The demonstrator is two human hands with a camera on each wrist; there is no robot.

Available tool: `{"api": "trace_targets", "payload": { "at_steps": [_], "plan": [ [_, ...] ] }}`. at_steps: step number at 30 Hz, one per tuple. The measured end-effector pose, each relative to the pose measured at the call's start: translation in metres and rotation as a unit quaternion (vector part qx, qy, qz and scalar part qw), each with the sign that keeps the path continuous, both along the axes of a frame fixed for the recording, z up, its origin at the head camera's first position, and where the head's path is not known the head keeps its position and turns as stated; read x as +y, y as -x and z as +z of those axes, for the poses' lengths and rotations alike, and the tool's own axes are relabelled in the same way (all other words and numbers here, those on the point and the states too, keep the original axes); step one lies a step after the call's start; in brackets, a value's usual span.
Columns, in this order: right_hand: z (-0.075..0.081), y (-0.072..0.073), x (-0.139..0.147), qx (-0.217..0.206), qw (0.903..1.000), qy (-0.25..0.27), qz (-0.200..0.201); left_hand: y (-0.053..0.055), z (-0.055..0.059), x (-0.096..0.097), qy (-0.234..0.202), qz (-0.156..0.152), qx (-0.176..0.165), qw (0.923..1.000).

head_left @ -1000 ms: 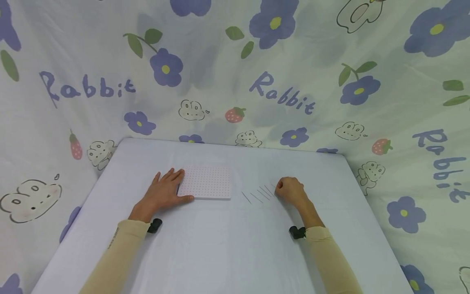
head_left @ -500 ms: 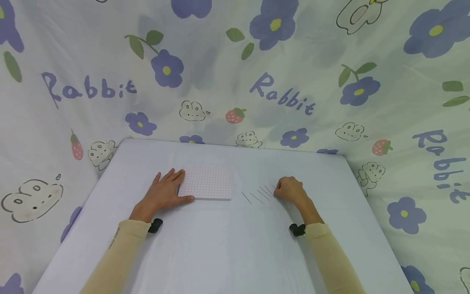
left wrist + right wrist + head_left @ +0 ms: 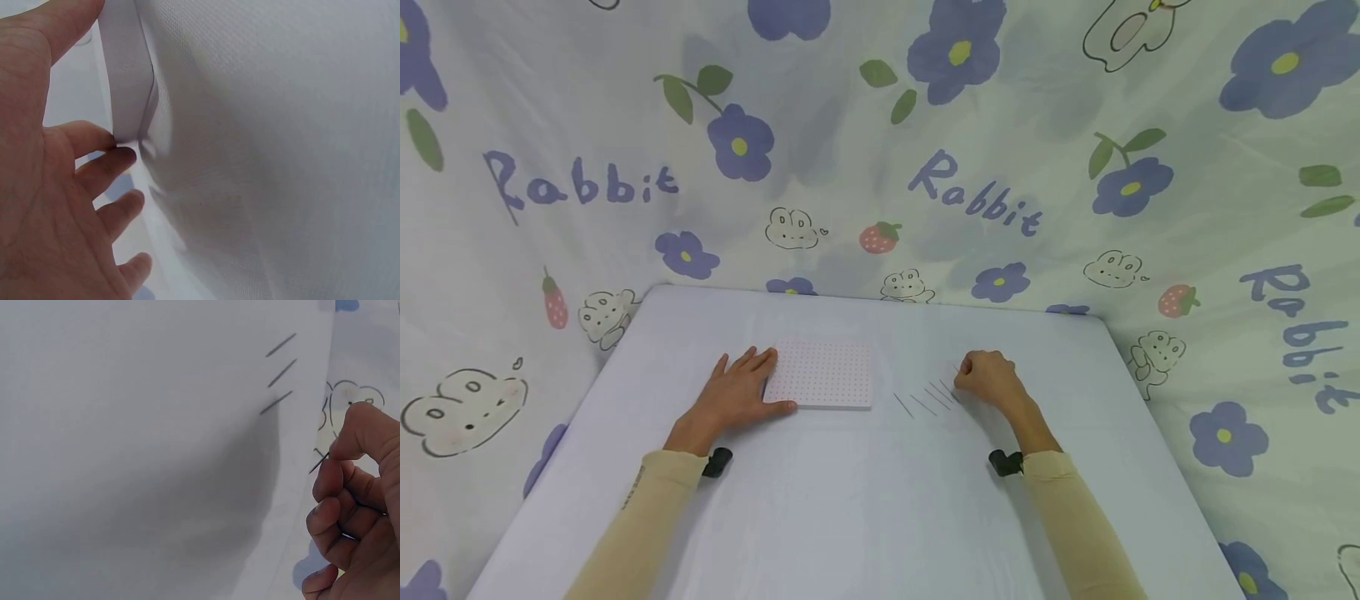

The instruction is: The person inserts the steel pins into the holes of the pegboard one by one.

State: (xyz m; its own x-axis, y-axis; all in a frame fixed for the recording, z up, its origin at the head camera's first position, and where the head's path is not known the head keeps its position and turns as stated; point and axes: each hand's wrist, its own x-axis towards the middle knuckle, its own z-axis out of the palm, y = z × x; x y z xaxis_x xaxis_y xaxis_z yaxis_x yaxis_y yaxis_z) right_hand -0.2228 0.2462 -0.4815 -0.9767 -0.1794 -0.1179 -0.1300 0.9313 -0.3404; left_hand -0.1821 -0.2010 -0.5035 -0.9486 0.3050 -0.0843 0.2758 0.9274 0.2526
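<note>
In the head view a white board with a grid of small dots lies on the table, left of centre. My left hand spans its left side, with the thumb on the near edge and the other fingers spread at the far left corner. The board's pale side edge shows in the left wrist view. Thin dark sticks, several of them, lie slanted in a loose row right of the board. At the row's right end, my right hand pinches one thin dark stick between thumb and forefinger; its other fingers are curled.
The white table ends at a far edge against a hanging cloth printed with flowers, rabbits and strawberries. Small black wrist cameras sit at both cuffs.
My right hand has shifted slightly left and away from me, and a stick tip now shows beyond its fingers. My left hand and the board stay where they were.
</note>
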Motion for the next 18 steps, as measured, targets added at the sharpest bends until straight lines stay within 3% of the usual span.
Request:
{"api": "trace_targets", "payload": {
  "at_steps": [9,18],
  "plan": [
    [0.006,0.010,-0.015,0.013,0.9983,0.056,-0.002,0.000,-0.002,0.000,0.000,0.005,-0.003,1.0000],
    [0.019,0.019,-0.043,0.025,0.9908,0.131,0.022,0.001,-0.004,0.000,-0.010,0.003,-0.006,0.9999]
  ]
}}
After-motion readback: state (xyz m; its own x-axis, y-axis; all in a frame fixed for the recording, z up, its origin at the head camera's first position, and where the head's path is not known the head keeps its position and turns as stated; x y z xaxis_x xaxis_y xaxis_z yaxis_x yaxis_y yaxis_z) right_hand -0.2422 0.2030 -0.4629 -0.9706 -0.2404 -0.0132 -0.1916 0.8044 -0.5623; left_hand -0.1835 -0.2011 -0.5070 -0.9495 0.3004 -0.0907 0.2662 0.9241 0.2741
